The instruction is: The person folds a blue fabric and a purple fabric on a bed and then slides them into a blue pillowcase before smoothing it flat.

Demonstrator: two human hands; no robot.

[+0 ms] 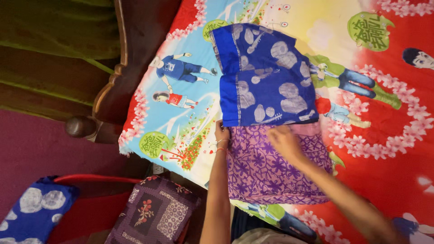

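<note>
A folded purple floral cloth (271, 169) lies on a bed covered by a bright cartoon-print sheet (389, 149). Just beyond it lies a folded blue cloth (266, 77) with grey leaf shapes. My left hand (222, 134) rests at the purple cloth's far left corner, pinching its edge; a thin red bangle sits on the wrist. My right hand (284, 141) lies flat on the purple cloth near its far edge, blurred by motion, close to where the blue cloth overlaps it.
A dark wooden bed frame (118, 68) runs along the left. Below it stands a red chair (90, 212) holding a blue patterned cloth (34, 210) and a dark purple patchwork cushion (156, 212). A green curtain (54, 31) hangs at the top left.
</note>
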